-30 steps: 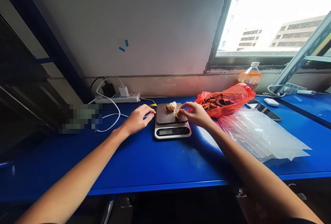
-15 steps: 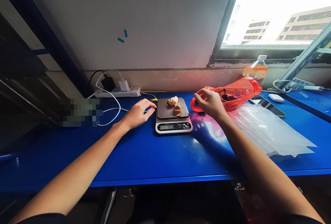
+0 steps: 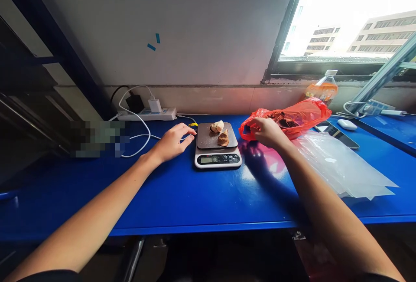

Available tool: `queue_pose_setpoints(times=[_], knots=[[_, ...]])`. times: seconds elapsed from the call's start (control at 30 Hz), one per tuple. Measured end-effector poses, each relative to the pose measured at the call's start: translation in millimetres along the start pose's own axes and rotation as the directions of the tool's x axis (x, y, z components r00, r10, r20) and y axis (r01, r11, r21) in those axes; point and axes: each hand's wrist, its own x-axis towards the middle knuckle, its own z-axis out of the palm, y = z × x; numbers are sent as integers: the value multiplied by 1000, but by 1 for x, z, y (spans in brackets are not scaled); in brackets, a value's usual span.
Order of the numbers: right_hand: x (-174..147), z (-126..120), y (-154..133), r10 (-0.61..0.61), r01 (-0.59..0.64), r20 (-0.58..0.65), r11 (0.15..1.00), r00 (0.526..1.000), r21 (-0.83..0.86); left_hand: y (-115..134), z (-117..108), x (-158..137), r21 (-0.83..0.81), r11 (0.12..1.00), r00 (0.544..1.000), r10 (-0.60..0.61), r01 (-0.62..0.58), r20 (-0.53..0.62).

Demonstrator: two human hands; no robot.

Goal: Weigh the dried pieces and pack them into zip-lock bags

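Observation:
My left hand (image 3: pixel 175 142) hovers beside the left edge of a kitchen scale (image 3: pixel 218 165), open, its fingers bent a little and apart, with nothing held. On the scale's dark plate lie a pale, cream-coloured chunk (image 3: pixel 217 126) and a rough brown chunk (image 3: pixel 223 138), with fine crumbs around them. The display shows digits too blurred to read surely. My right hand (image 3: pixel 266 132) reaches down into the near left mouth of a red plastic bag (image 3: pixel 305 115). Its fingers curve downward and their tips are hidden. Dark brown-red pieces (image 3: pixel 283 119) show inside the bag.
Clear plastic sheets or bags (image 3: pixel 341 162) lie right of the red bag. Behind stands an orange drink bottle (image 3: pixel 325 89), near a phone (image 3: pixel 341 136) and a white earphone case (image 3: pixel 346 124). A power strip (image 3: pixel 169 113) with chargers and a white cable lies at the back left.
My right hand has lowered slightly and moved into the mouth of the red bag. My left hand and the two chunks on the scale stay where they were.

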Motion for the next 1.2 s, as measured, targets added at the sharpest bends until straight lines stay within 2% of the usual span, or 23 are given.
queue_pose_setpoints(times=[0.1, 0.2, 0.23, 0.27, 0.3, 0.33, 0.37, 0.4, 0.47, 0.53, 0.63, 0.73, 0.8, 0.83, 0.87, 0.9, 0.97, 1.03, 1.07, 1.13, 1.17, 1.2], knots=[[-19, -24, -18, -49, 55, -89, 996, 995, 65, 1, -2, 0, 3, 1000, 1000, 10, -10, -13], [-62, -62, -16, -75, 129, -290, 976, 954, 173, 4, -6, -1, 5, 1000, 997, 22, -21, -68], [-78, -73, -6, -44, 115, -355, 976, 934, 182, 5, -8, -2, 4, 1000, 996, 26, -26, -88], [-94, -82, 10, 8, 48, -407, 991, 913, 126, 6, -9, -2, 2, 999, 994, 35, -35, -104], [-108, -86, 29, 96, -81, -447, 995, 889, 53, 8, -10, -2, 2, 999, 992, 48, -48, -113], [-121, -87, 52, 192, -208, -438, 978, 878, 13, 10, -10, -2, 3, 998, 991, 63, -63, -116], [-132, -85, 76, 265, -274, -396, 961, 879, 37, 11, -10, -2, 4, 997, 990, 77, -77, -115], [-141, -80, 100, 326, -306, -308, 945, 894, 113, 13, -9, -2, 5, 996, 989, 90, -90, -113], [-157, -65, 139, 459, -413, -197, 880, 866, 236, 16, -6, -1, -5, 995, 989, 98, -99, -112], [-166, -50, 164, 547, -482, -170, 819, 819, 311, 17, -3, -1, -23, 996, 990, 86, -89, -112], [-166, -35, 178, 624, -532, -127, 740, 771, 412, 16, -1, -3, -43, 997, 991, 61, -67, -115], [-156, -30, 174, 610, -539, -176, 777, 773, 326, 12, -3, -5, -49, 998, 990, 43, -50, -134], [-149, -31, 167, 579, -521, -275, 813, 768, 259, 8, -5, -6, -43, 998, 988, 36, -43, -147], [-147, -32, 163, 562, -505, -355, 827, 747, 247, 7, -5, -6, -39, 998, 987, 37, -43, -153], [-145, -34, 159, 540, -482, -453, 840, 709, 248, 6, -6, -5, -39, 998, 986, 39, -45, -161], [-143, -37, 154, 512, -455, -565, 854, 647, 252, 5, -6, -5, -40, 998, 984, 41, -49, -173], [-141, -45, 143, 420, -390, -768, 889, 484, 240, 6, -7, -5, -53, 997, 977, 50, -62, -208], [-138, -54, 125, 309, -320, -890, 926, 335, 201, 9, -8, -5, -73, 994, 967, 66, -87, -246], [-136, -59, 112, 265, -284, -921, 941, 287, 183, 12, -8, -5, -80, 992, 962, 78, -102, -260], [-127, -64, 77, 210, -190, -939, 968, 272, 162, 18, -8, -7, -100, 987, 956, 94, -126, -277], [-120, -64, 54, 189, -132, -931, 979, 311, 155, 21, -8, -7, -118, 984, 954, 95, -133, -286], [-113, -61, 30, 135, -45, -906, 991, 402, 128, 25, -7, -8, -144, 980, 950, 86, -134, -301]])
